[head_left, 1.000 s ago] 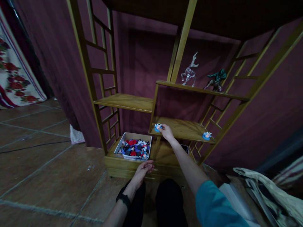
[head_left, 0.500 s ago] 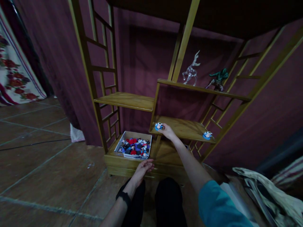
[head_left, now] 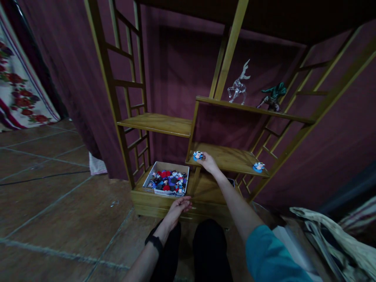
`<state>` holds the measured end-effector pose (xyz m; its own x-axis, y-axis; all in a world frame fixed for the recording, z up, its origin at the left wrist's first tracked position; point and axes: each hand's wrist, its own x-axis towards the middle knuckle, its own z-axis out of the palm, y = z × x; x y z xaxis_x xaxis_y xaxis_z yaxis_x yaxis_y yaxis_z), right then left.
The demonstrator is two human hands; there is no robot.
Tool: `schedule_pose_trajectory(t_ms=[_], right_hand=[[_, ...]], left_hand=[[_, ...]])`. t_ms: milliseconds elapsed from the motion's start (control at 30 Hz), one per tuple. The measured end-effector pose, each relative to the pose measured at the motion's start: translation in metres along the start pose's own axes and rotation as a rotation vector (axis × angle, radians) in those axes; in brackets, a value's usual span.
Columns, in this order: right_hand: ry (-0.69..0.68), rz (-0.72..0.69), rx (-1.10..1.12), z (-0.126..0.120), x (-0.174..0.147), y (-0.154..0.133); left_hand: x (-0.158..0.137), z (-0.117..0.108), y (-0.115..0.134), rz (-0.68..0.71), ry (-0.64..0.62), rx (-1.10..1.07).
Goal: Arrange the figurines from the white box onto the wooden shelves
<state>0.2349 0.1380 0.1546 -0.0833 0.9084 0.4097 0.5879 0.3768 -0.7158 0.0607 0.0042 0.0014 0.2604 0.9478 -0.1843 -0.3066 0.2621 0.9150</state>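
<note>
Blue-based figurine [head_left: 197,156], left end of wooden shelf [head_left: 230,157]: pinched by right hand [head_left: 209,163]. Left hand [head_left: 177,209]: loosely half-curled, empty.

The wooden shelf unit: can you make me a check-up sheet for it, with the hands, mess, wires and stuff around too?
Surface: wooden shelf unit, boards at different heights.
Job's things: left blue-based figurine in the right hand, at the left end of the lower right board; right blue-based figurine at its other end; open box of mixed figurines below left.
Clutter: heaped cloth, right.
Hands: right pinches its figurine; left hand loosely curled, nothing seen in it.
Cables: black cable on the tiled floor.
Surroundings: purple curtain; clear deer figurine and green hooded figure on a higher board.
</note>
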Motion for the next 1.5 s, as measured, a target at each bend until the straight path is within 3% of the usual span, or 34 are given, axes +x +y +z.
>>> schedule_pose_trajectory(t_ms=[467, 767, 1000, 1100, 1167, 1233, 1367, 1500], right_hand=[[0.003, 0.02, 0.093, 0.003, 0.002, 0.007], [-0.017, 0.017, 0.031, 0.001, 0.002, 0.008], [0.045, 0.035, 0.104, 0.002, -0.003, 0.009], [0.174, -0.018, 0.164, -0.001, -0.023, -0.002], [0.293, -0.084, 0.161, 0.002, -0.047, -0.009], [0.326, -0.106, 0.139, 0.011, -0.077, -0.01], [0.144, -0.043, 0.122, 0.048, -0.134, 0.009], [-0.102, 0.065, 0.076, 0.084, -0.155, 0.035]], left_hand=[[0.002, -0.002, -0.004, 0.022, -0.02, -0.021], [0.002, -0.004, -0.005, 0.025, -0.026, -0.011], [0.001, -0.004, -0.003, 0.044, 0.026, -0.046], [0.002, -0.009, -0.002, 0.076, 0.091, -0.082], [0.003, -0.014, -0.001, 0.095, 0.155, -0.12], [0.004, -0.021, 0.0, 0.118, 0.224, -0.161], [0.008, -0.034, 0.001, 0.165, 0.372, -0.221], [0.017, -0.044, 0.001, 0.17, 0.514, -0.158]])
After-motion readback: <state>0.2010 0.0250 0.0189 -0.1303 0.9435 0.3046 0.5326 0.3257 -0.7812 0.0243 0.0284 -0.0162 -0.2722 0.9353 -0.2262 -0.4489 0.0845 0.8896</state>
